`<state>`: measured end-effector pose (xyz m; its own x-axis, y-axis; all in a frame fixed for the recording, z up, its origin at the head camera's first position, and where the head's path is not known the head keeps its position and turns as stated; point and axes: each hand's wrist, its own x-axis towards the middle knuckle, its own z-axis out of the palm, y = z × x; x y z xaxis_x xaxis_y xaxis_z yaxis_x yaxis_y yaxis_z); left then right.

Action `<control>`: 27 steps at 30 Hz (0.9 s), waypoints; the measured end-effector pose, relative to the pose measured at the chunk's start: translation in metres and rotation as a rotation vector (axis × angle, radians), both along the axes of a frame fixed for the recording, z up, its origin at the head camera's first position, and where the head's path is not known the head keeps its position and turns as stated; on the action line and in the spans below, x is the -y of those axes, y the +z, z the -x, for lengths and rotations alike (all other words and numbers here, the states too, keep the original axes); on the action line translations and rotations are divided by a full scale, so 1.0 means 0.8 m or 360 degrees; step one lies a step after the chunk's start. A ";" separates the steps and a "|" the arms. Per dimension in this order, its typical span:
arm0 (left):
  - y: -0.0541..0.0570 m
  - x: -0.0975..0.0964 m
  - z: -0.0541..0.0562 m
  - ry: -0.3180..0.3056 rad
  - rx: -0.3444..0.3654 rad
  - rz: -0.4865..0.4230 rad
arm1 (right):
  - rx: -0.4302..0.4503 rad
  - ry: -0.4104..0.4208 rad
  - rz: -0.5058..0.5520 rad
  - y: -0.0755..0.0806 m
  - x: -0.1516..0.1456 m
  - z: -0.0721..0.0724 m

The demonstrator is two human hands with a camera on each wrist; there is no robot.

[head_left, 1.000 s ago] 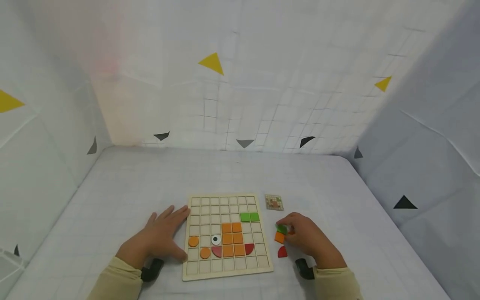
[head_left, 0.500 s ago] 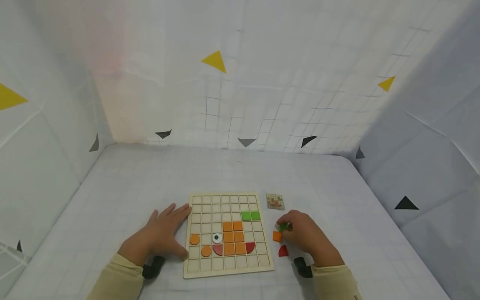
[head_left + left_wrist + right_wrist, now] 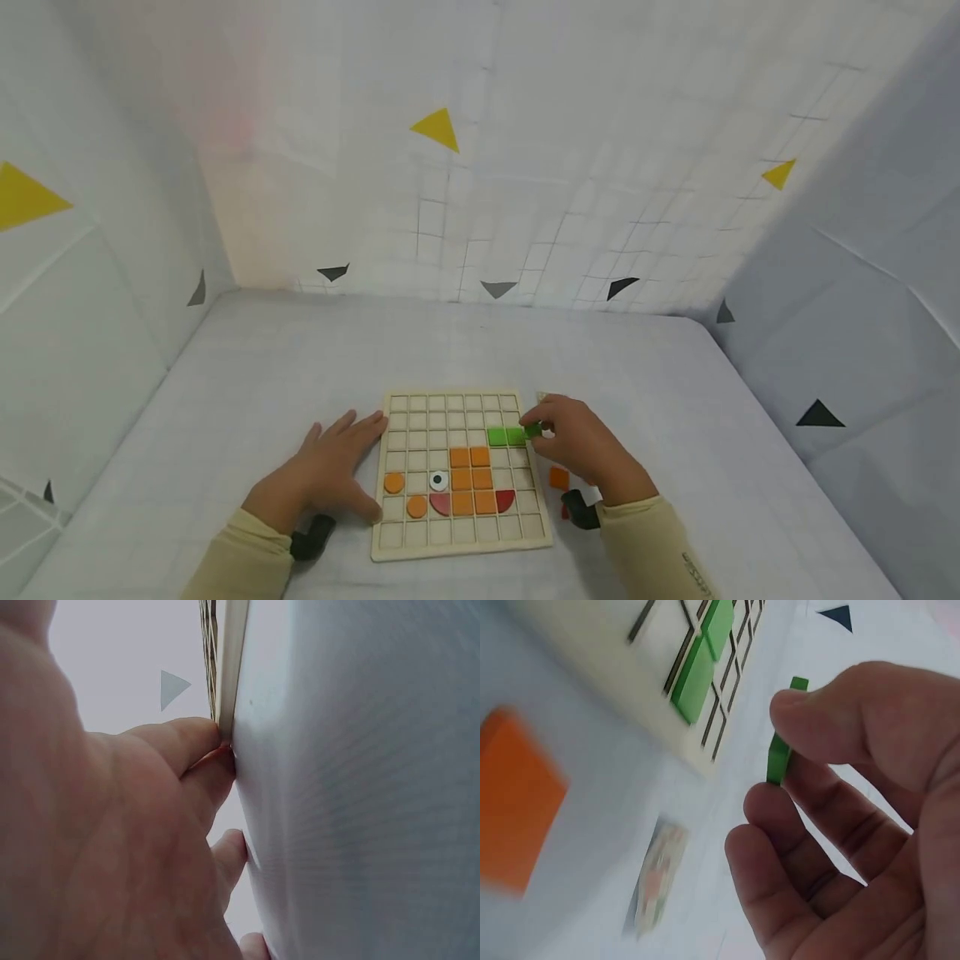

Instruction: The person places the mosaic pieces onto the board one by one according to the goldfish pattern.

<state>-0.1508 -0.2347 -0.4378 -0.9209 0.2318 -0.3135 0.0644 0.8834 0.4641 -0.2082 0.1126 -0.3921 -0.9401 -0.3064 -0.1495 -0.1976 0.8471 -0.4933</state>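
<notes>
A wooden grid board (image 3: 420,533) lies flat, bearing orange squares (image 3: 461,479), orange discs (image 3: 393,482), an eye piece (image 3: 438,480), a pink and a red quarter-round piece (image 3: 506,500), and two green squares (image 3: 497,437). My left hand (image 3: 318,475) spreads its fingers along the board's left edge; in the left wrist view fingertips (image 3: 214,733) touch that edge. My right hand (image 3: 577,442) pinches a green tile (image 3: 780,754) between thumb and finger. It is at the board's right edge, beside the two green squares.
A loose orange square (image 3: 558,477) lies right of the board, with a red piece mostly hidden behind the black wrist camera (image 3: 581,510). A small pattern card (image 3: 656,881) is largely hidden by the right hand in the head view. White walls stand behind the table.
My right hand has picked up the green tile from beside the loose orange square and carried it up and left to the board's right edge. The left hand stays at the board.
</notes>
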 end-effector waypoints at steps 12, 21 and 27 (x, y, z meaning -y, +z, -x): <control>-0.004 -0.004 -0.003 -0.0009 -0.0024 -0.0023 | 0.0137 0.0126 -0.0034 -0.014 0.042 0.037; 0.001 -0.005 -0.004 -0.0018 -0.0050 -0.0034 | 0.0143 0.0127 -0.0024 -0.019 0.055 0.048; -0.001 -0.002 -0.003 0.0014 -0.0058 0.0008 | 0.0137 0.0138 -0.0030 -0.020 0.064 0.053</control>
